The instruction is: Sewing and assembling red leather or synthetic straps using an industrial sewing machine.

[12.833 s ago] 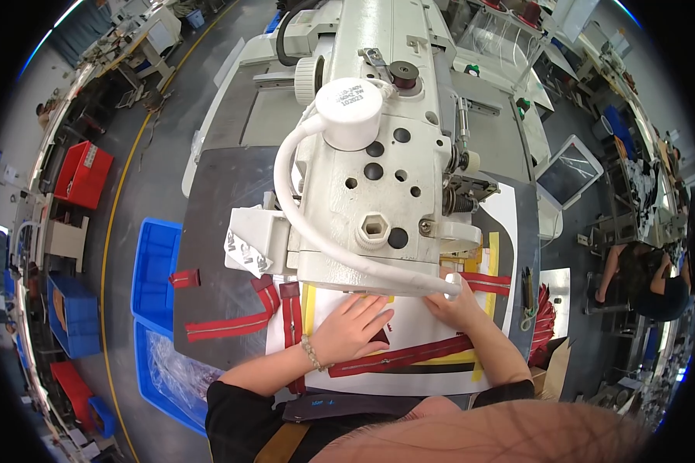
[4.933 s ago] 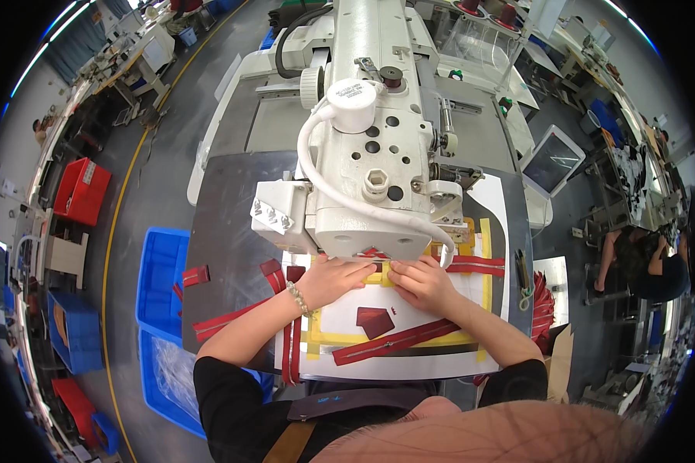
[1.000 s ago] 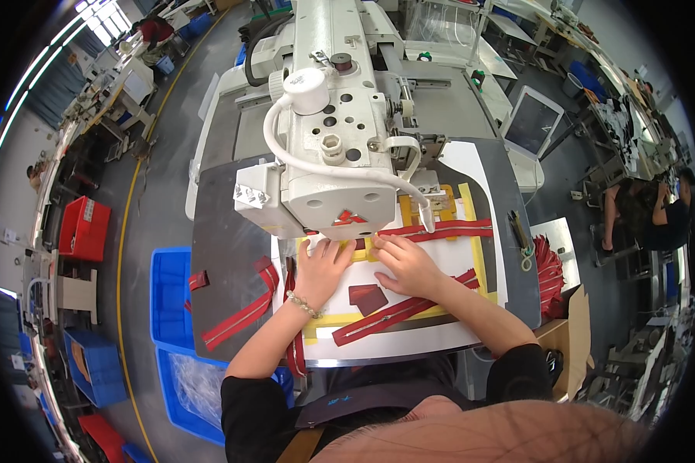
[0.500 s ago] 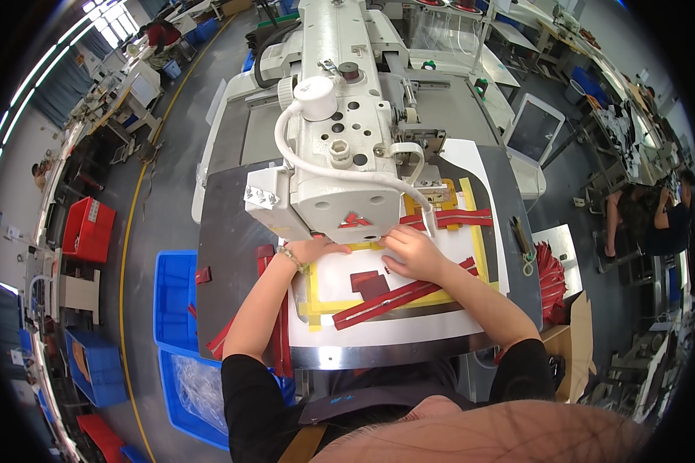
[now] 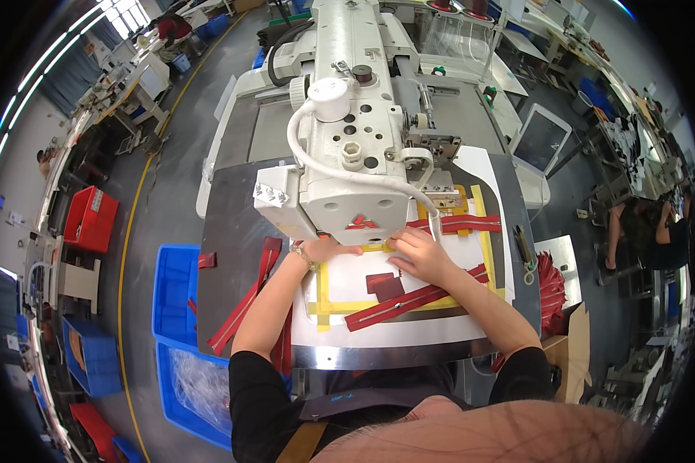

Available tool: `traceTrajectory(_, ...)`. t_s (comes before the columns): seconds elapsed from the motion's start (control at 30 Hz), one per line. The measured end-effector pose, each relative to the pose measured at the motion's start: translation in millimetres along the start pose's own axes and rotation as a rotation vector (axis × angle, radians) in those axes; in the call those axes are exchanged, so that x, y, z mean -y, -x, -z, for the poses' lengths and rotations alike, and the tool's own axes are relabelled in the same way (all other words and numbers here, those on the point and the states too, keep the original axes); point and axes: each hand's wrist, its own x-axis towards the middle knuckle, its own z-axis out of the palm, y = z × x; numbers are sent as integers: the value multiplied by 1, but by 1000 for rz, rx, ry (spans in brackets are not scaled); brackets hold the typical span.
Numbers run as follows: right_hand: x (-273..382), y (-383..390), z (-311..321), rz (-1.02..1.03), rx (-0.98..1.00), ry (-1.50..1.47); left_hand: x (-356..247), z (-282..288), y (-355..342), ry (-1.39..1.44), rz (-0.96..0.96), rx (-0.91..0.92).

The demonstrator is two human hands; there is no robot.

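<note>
Both my hands are at the front of a white sewing machine head (image 5: 355, 185), over a white sheet with a yellow-edged frame (image 5: 323, 289). My left hand (image 5: 330, 248), with a bracelet at its wrist, lies with the thumb stretched along a yellow strip; its other fingers are partly hidden under the machine head. My right hand (image 5: 423, 256) has its fingers bent together at the strip's right end; what they grip is hidden. In front of my hands lie dark red fabric pieces (image 5: 384, 286) and a red zipper (image 5: 405, 301). Another red zipper (image 5: 467, 224) lies beyond my right hand.
Red zippers (image 5: 247, 301) lie left of my left forearm. Small snips (image 5: 527, 262) rest at the table's right edge, near a bundle of red zippers (image 5: 551, 284). Blue bins (image 5: 162, 297) stand at the left, a cardboard box (image 5: 575, 343) at the right. Other people sit farther off.
The view has shifted slightly, so the machine appears farther right. My left forearm uncovers more of the red zipper at its left. Both hands stay by the yellow strip.
</note>
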Motion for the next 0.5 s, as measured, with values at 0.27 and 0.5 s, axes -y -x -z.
traceTrajectory(0.27,3,-3,0,6,-26,4,-19,-20,24,-192,114,-26)
traceTrajectory(0.5,21,11,0,36,-18,12,-60,-24,45,-515,59,-165)
